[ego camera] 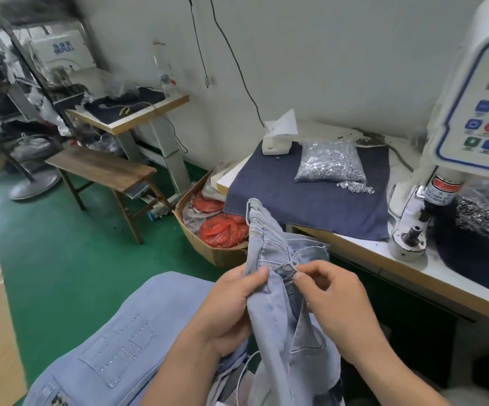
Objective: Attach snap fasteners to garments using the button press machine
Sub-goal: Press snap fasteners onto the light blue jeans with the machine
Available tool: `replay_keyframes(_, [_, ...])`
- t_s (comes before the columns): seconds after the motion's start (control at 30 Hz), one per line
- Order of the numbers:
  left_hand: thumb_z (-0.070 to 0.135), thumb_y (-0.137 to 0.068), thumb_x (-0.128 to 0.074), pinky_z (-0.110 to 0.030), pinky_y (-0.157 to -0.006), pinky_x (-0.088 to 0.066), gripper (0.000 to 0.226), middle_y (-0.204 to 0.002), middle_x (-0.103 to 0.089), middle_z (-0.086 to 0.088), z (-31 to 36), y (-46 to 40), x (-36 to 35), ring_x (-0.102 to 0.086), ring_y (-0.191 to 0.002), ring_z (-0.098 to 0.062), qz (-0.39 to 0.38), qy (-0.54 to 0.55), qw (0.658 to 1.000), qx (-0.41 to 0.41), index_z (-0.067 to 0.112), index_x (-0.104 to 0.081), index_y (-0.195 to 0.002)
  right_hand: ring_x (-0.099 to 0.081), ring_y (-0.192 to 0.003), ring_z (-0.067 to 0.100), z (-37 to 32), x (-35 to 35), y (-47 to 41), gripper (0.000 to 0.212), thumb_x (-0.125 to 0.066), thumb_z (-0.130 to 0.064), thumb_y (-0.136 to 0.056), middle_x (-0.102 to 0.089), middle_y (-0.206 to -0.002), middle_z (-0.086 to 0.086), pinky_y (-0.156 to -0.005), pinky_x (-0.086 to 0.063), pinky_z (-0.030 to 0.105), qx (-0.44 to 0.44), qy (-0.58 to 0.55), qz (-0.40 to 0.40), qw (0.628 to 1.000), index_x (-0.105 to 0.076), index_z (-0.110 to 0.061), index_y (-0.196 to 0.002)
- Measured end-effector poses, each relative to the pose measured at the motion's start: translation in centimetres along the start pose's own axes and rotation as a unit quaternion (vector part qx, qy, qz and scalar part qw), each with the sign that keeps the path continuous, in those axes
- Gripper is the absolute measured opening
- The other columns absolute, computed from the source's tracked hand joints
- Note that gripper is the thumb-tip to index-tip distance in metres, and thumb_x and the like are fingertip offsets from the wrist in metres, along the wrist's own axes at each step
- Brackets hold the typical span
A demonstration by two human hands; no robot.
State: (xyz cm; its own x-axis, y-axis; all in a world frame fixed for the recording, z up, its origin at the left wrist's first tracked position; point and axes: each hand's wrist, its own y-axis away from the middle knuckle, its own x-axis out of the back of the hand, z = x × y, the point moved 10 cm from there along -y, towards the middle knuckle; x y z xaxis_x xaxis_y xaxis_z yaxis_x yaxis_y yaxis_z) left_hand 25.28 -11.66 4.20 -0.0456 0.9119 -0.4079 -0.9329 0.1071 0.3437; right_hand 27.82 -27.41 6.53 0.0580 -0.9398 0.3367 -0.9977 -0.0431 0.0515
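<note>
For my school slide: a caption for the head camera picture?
Both hands, left hand and right hand, hold pale jeans beside the button press machine.

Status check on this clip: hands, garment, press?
Left hand and right hand both grip the jeans. Jeans off the table, short of the press. Nothing in between.

A small garment workshop: a white button press machine [454,148] stands on a worktable [354,244] beside a clear bag of metal fasteners [329,162]. Behind, on a second table [137,115], sits what looks like an industrial sewing machine [61,51], blurred. Denim garments [114,341] pile in the foreground above a green floor [61,259].
</note>
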Motion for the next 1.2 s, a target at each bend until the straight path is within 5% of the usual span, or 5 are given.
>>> replay_keyframes(0.3, [0.018,-0.113,-0.047,-0.037,-0.088,-0.061,0.03,-0.121,-0.076,-0.019,-1.9,-0.7,-0.8,-0.075,-0.112,-0.03,0.005,-0.038,0.999,0.006,0.012,-0.074,-0.125,-0.066,-0.068,0.008,-0.3,-2.3,-0.1,0.034,-0.06,-0.058,-0.093,-0.069,-0.074,-0.01,-0.065,-0.058,0.032,0.03,0.208,-0.15,0.966,-0.064,-0.03,-0.075])
replay_keyframes(0.5, [0.027,-0.113,-0.048,-0.004,-0.087,-0.049,0.028,-0.105,-0.069,0.043,-0.1,-0.8,-0.4,-0.063,-0.105,0.019,0.068,-0.273,0.957,-0.075,0.05,-0.061,-0.122,-0.072,-0.065,0.014,1.6,-0.7,-0.5,0.026,-0.061,-0.028,-0.098,-0.073,-0.071,-0.002,-0.068,-0.064,0.042,-0.023,0.039,-0.074,0.996,-0.069,-0.021,-0.074])
replay_keyframes(0.77, [0.029,-0.107,-0.06,-0.015,-0.071,-0.052,0.018,-0.089,-0.076,0.016,0.6,-0.8,-0.5,-0.068,-0.083,0.001,0.078,-0.328,0.934,-0.117,0.034,-0.076,-0.099,-0.074,-0.061,0.019,3.4,-2.0,-0.4,0.044,-0.065,-0.053,-0.094,-0.074,-0.067,0.005,-0.059,-0.06,0.025,-0.132,0.004,-0.148,0.98,-0.074,-0.012,-0.08])
replay_keyframes(0.9, [0.023,-0.108,-0.059,-0.014,-0.067,-0.05,0.025,-0.084,-0.076,0.014,0.6,-0.7,-0.6,-0.067,-0.076,0.002,0.091,-0.292,0.944,-0.124,0.031,-0.077,-0.093,-0.076,-0.072,0.026,3.1,-1.6,-0.3,0.029,-0.063,-0.034,-0.1,-0.076,-0.078,0.013,-0.071,-0.064,0.034,-0.16,-0.054,-0.194,0.966,-0.078,-0.014,-0.087])
replay_keyframes(1.2, [0.023,-0.11,-0.055,-0.029,-0.074,-0.061,0.023,-0.097,-0.082,0.001,-0.6,-0.4,-0.3,-0.076,-0.088,-0.013,0.157,-0.197,0.956,-0.149,0.019,-0.078,-0.11,-0.07,-0.07,0.013,3.5,-2.1,1.2,0.037,-0.053,-0.03,-0.107,-0.076,-0.083,0.008,-0.068,-0.058,0.028,-0.145,-0.232,-0.094,0.957,-0.077,-0.018,-0.082])
